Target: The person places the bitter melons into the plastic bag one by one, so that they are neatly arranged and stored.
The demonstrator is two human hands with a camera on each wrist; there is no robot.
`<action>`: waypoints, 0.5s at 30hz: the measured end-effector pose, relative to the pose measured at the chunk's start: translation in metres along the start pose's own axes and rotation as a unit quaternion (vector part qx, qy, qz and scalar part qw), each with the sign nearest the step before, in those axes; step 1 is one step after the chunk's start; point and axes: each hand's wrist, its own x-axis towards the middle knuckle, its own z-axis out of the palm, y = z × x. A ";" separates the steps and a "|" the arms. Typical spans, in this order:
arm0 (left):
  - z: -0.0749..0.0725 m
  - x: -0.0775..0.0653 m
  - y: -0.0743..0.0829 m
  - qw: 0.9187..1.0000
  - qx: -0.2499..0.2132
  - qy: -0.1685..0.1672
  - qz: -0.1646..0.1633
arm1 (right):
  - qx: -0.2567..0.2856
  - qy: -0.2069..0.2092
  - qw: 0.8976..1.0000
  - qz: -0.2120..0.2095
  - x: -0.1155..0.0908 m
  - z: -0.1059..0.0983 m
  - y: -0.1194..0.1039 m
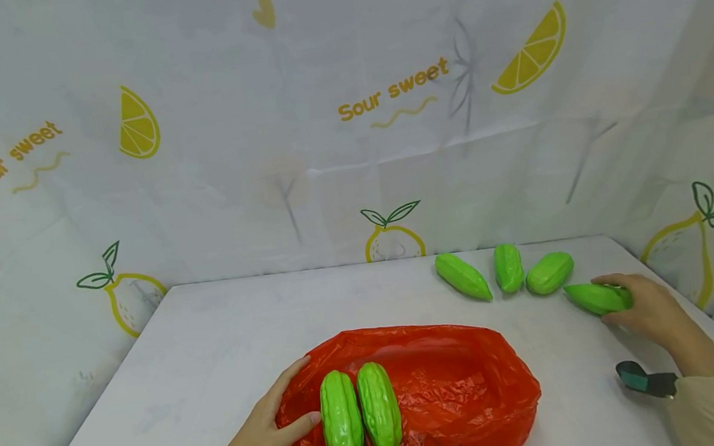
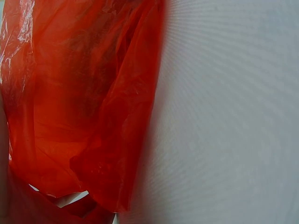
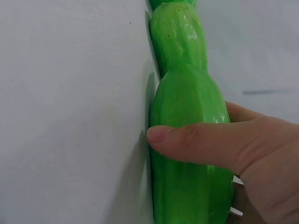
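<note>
My right hand (image 1: 648, 307) grips a green bitter melon (image 1: 599, 298) at the right of the table. In the right wrist view the thumb lies across this ribbed, glossy melon (image 3: 187, 102), which is against the table. A red plastic bag (image 1: 448, 385) lies spread with its mouth upward at the front. My left hand (image 1: 262, 422) holds the bag's left rim, thumb inside and fingers at the outer side. Two bitter melons (image 1: 341, 419) lie side by side in the bag's left part. Red film (image 2: 70, 93) fills the left half of the left wrist view.
Three more bitter melons lie in a loose row at the back right: a pointed one (image 1: 464, 276), an upright one (image 1: 509, 268) and a slanted one (image 1: 549, 273). The white table (image 1: 173, 381) meets a lemon-printed cloth (image 1: 227, 192) behind. A dark strap device (image 1: 646, 378) sits by the right wrist.
</note>
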 end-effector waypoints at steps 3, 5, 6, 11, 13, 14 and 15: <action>0.000 0.000 0.000 1.000 0.001 0.001 0.000 | 0.001 -0.011 1.000 0.006 0.000 -0.002 0.000; 0.000 0.000 0.000 1.000 0.003 0.002 0.000 | 0.000 -0.017 1.000 0.009 -0.001 -0.003 0.000; 0.000 0.000 0.000 1.000 0.003 0.002 0.000 | -0.001 -0.020 1.000 0.010 -0.001 -0.004 0.000; 0.000 -0.001 0.000 1.000 0.007 0.002 0.004 | -0.003 -0.033 0.999 0.018 -0.002 -0.007 0.000; 0.000 -0.001 0.001 1.000 0.008 0.002 0.006 | -0.005 -0.040 0.999 0.022 -0.001 -0.009 0.000; 0.000 -0.001 0.001 1.000 0.008 0.001 0.006 | -0.007 -0.042 0.999 0.023 -0.001 -0.009 -0.001; 0.000 -0.001 0.001 1.000 0.008 0.001 0.007 | -0.008 -0.044 0.999 0.024 -0.001 -0.010 -0.001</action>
